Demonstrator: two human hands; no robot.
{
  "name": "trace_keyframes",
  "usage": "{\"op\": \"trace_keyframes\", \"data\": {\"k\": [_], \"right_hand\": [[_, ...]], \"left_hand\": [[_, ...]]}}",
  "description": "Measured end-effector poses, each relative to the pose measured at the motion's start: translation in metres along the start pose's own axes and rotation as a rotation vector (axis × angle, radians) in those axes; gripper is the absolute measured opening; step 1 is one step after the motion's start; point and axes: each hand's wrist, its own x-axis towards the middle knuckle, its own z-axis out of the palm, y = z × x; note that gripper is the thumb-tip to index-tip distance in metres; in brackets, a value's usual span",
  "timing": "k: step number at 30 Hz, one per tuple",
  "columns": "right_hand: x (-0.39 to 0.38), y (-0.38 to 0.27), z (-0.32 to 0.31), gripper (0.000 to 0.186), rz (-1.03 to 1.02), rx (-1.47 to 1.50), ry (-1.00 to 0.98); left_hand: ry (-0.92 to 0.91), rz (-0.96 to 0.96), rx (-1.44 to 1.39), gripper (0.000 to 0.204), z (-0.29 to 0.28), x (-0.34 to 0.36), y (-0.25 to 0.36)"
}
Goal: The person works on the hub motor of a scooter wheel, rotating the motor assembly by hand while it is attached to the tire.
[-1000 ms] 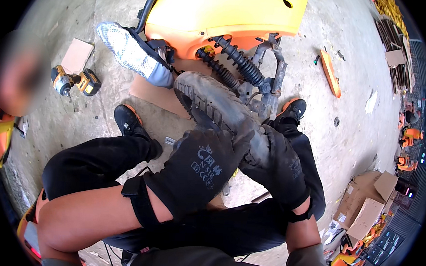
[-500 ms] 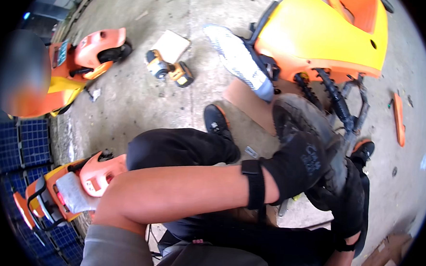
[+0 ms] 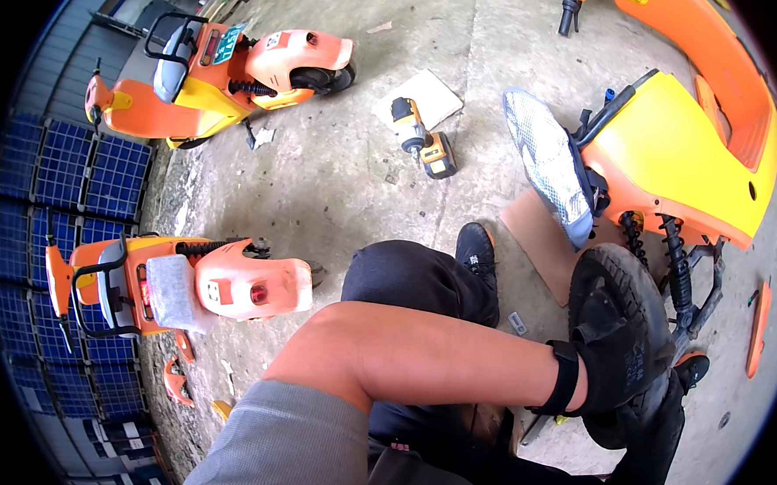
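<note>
At lower right, I see the left hand (image 3: pixel 612 367) clasping the tire (image 3: pixel 622 277), likely steadying it; the right hand's (image 3: pixel 656 435) grip I can't tell.

The grey concrete floor (image 3: pixel 313 177) supported a brown cardboard sheet (image 3: pixel 536 241), a pale flat sheet (image 3: pixel 440 96) overlapped by a yellow-and-black power tool (image 3: pixel 429 145), and a narrow orange part (image 3: pixel 759 330). An orange-and-yellow scooter (image 3: pixel 210 100) stood at upper left.
</note>
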Motion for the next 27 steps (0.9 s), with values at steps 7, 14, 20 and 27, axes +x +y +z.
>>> {"op": "trace_keyframes", "data": {"k": [7,14,20,27], "right_hand": [[-0.003,-0.005,-0.001,0.093,0.015,-0.058,0.042],[0.002,-0.031,-0.011,0.076,-0.130,0.112,0.111],[-0.002,-0.004,-0.014,0.084,-0.134,0.086,0.084],[-0.002,-0.002,-0.011,0.083,-0.158,0.110,0.076]], "left_hand": [[-0.206,-0.057,-0.162,0.048,-0.042,0.008,-0.017],[-0.440,-0.165,-0.049,0.061,-0.055,0.019,-0.045],[-0.203,-0.222,-0.130,0.053,-0.070,0.023,-0.066],[-0.365,-0.307,-0.236,0.050,-0.064,0.014,-0.071]]}}
